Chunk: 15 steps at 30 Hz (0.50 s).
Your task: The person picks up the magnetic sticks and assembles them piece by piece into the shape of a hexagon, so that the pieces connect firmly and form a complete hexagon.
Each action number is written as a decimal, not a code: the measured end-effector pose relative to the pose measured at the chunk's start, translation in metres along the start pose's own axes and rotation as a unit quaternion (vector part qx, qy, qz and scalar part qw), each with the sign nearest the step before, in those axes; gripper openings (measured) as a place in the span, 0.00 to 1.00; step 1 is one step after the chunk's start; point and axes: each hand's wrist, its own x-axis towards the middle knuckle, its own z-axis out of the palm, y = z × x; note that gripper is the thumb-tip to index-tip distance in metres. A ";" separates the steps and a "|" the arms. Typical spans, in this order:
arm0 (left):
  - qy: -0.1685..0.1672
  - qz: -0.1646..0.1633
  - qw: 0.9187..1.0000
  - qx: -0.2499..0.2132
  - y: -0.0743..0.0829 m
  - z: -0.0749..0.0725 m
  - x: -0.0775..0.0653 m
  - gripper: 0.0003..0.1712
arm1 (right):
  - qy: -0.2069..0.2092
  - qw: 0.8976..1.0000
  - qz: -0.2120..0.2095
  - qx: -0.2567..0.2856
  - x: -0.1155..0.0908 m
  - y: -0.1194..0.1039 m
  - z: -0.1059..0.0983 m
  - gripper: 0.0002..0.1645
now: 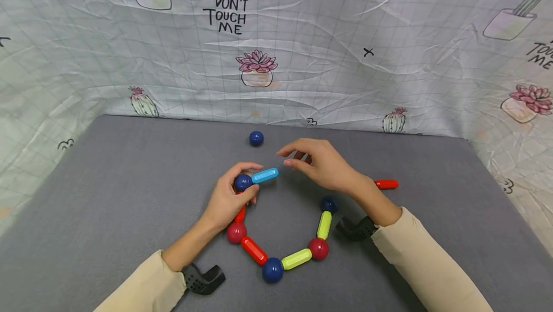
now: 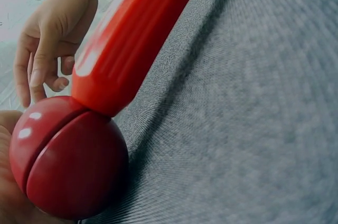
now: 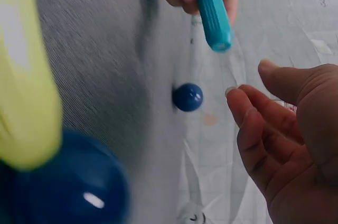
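My left hand (image 1: 225,202) grips a dark blue ball (image 1: 244,183) between thumb and fingers. A light blue rod (image 1: 265,175) sticks out of that ball toward the right. Below it a red rod (image 1: 240,214), partly hidden by the hand, runs down to a red ball (image 1: 236,233). From there the chain curves on through another red rod (image 1: 254,250), a blue ball (image 1: 273,270), a yellow-green rod (image 1: 296,258), a red ball (image 1: 318,249) and a second yellow-green rod (image 1: 324,225) to an end blue ball (image 1: 329,204). My right hand (image 1: 324,164), fingers loosely bent and holding nothing, hovers just right of the light blue rod's tip.
A loose blue ball (image 1: 256,138) lies toward the back of the grey table (image 1: 151,182). Beyond my right forearm lies a loose red rod (image 1: 387,184), partly covered by it. A printed cloth (image 1: 311,62) hangs behind the table.
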 end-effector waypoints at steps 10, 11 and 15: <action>0.020 -0.001 1.000 0.004 -0.004 -0.003 0.001 0.21 | -0.029 0.997 0.061 -0.033 0.023 0.012 -0.005 0.16; 0.022 -0.003 1.000 0.005 -0.007 -0.004 0.001 0.20 | -0.037 0.996 0.067 -0.036 0.027 0.013 -0.005 0.17; 0.027 -0.012 0.999 0.013 -0.020 -0.006 0.002 0.20 | -0.074 0.992 0.084 -0.056 0.041 0.013 -0.002 0.20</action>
